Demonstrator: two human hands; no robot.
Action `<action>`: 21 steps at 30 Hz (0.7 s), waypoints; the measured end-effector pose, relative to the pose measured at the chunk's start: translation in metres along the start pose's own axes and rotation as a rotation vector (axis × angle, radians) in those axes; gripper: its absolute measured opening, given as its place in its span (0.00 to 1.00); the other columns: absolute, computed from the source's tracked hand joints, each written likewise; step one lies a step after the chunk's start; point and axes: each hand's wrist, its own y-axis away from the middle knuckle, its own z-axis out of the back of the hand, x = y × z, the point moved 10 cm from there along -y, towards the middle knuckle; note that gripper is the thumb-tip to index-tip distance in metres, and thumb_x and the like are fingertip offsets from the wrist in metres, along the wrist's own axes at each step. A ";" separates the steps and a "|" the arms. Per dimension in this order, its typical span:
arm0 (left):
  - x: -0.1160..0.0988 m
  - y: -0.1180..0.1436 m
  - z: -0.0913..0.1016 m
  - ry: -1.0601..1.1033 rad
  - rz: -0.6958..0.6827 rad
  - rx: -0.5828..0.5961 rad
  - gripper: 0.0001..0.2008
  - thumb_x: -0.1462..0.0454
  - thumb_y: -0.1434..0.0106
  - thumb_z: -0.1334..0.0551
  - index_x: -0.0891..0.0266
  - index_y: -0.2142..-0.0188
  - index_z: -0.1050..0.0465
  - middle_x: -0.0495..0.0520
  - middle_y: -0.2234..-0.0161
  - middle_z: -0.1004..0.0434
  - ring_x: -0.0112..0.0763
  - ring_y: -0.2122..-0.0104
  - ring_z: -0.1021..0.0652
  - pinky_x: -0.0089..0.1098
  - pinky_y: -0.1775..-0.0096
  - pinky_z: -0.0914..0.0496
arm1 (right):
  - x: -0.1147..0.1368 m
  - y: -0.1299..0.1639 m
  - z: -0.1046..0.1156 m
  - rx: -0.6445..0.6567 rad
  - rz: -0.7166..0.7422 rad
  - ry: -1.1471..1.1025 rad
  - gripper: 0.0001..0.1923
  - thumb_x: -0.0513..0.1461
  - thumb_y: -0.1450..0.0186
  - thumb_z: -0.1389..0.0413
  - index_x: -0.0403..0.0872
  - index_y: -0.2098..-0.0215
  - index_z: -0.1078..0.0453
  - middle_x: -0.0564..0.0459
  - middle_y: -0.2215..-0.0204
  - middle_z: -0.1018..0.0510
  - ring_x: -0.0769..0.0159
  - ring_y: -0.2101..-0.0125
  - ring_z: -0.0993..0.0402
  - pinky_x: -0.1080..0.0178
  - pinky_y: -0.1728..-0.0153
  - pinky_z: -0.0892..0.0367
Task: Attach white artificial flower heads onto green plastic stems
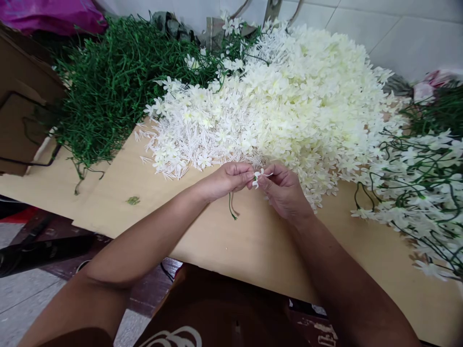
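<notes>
My left hand (226, 179) pinches a thin green plastic stem (232, 207) whose lower end hangs below the fingers. My right hand (284, 189) holds a small white plastic flower (258, 175) right against the stem's top, between both sets of fingertips. Both hands hover over a light wooden board (253, 241), just in front of a large heap of loose white flowers (289, 96).
A pile of bare green stems (115, 82) lies at the back left. Finished stems with white flowers (423, 188) are stacked at the right. A brown cardboard box (21, 101) stands at the far left, a magenta bag (50, 14) behind it. A small green scrap (133, 200) rests on the board.
</notes>
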 end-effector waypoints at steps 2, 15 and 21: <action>-0.001 0.001 0.000 -0.036 0.002 -0.013 0.25 0.44 0.46 0.35 0.64 0.77 0.34 0.42 0.84 0.43 0.18 0.83 0.46 0.26 0.79 0.55 | 0.000 0.000 -0.001 0.006 0.010 0.024 0.18 0.46 0.54 0.28 0.50 0.76 0.31 0.62 0.81 0.27 0.71 0.76 0.29 0.63 0.68 0.31; -0.001 0.000 -0.002 -0.087 0.010 -0.021 0.22 0.47 0.45 0.36 0.63 0.77 0.35 0.43 0.82 0.42 0.19 0.81 0.45 0.26 0.77 0.52 | 0.006 0.000 0.002 -0.021 0.081 0.108 0.18 0.43 0.55 0.27 0.49 0.78 0.33 0.60 0.77 0.26 0.71 0.75 0.28 0.63 0.69 0.31; 0.003 -0.002 0.000 0.036 0.028 -0.075 0.21 0.49 0.44 0.35 0.64 0.77 0.35 0.41 0.85 0.48 0.17 0.84 0.48 0.26 0.79 0.56 | -0.001 -0.001 0.002 0.024 -0.013 0.032 0.18 0.48 0.53 0.28 0.50 0.73 0.29 0.59 0.79 0.24 0.69 0.74 0.26 0.62 0.65 0.29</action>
